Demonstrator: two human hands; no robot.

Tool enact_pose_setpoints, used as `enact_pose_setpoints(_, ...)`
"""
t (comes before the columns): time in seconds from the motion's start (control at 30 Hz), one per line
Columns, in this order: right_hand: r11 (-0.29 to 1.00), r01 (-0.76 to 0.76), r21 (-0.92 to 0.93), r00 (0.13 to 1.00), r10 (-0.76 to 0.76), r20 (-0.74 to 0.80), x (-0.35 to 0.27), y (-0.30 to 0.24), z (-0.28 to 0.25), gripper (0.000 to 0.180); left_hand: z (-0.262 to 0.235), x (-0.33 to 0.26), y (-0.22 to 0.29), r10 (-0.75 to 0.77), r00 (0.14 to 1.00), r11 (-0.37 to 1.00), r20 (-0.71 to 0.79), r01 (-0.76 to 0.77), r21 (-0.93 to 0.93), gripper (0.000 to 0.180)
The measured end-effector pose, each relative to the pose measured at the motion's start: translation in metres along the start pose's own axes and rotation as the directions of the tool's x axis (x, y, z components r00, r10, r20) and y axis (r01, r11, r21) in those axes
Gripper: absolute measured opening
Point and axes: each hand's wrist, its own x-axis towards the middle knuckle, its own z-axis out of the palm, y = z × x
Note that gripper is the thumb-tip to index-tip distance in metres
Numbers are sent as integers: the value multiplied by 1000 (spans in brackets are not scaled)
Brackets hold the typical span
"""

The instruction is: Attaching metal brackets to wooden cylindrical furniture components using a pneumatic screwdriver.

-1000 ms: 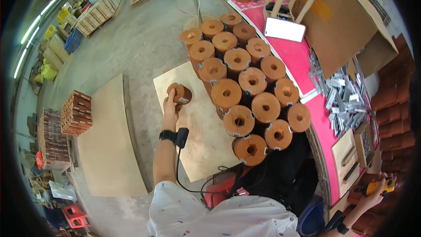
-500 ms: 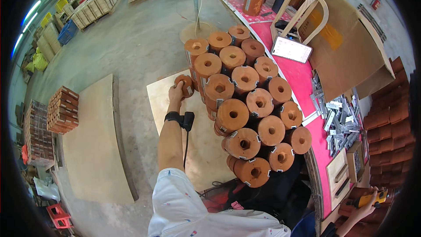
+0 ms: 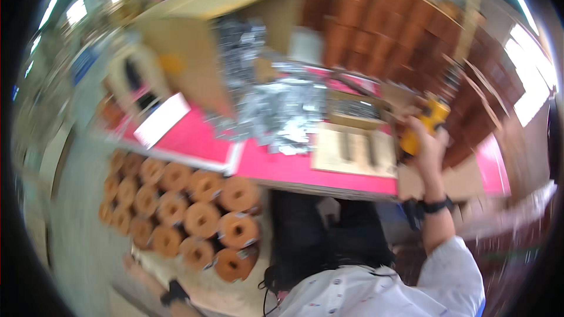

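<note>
My right hand (image 3: 430,144) is wrapped around a yellow drill-like power tool (image 3: 433,118), held over the right part of the pink-topped table. The picture is smeared by motion, so the tool's tip is not clear. Low on the left, my left hand (image 3: 135,265) is beside the near-left edge of a block of brown round cylinders (image 3: 201,220). Its fingers are too blurred to read, and nothing can be made out in them. The cylinders stand in rows, most with a hole through the middle of the top.
On the pink table (image 3: 276,167) lie a heap of silver metal pieces (image 3: 282,111), a small box of dark small parts (image 3: 355,108) and a wooden board with two dark strips (image 3: 329,155). A phone (image 3: 163,120) and a cardboard box (image 3: 194,53) are left. Brown blocks (image 3: 376,29) are stacked behind.
The view has swung right toward the table. My left hand, earlier on a cylinder left of the block, now shows at the lower left. My right hand holds the yellow tool in both frames.
</note>
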Motion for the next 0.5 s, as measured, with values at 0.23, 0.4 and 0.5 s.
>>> enact_pose_setpoints(0.23,981,27,190,987,-57,150,11,-4,-59,47,140,-193,280,390,823,915,414,-297,-273,34)
enact_pose_setpoints(0.4,988,-36,151,991,16,130,8,0,-102,49,266,-353,334,296,223,954,929,-125,-273,44)
enact_pose_setpoints(0.5,989,-58,137,995,46,90,4,3,-126,25,356,-439,323,338,-283,839,897,-342,-424,57)
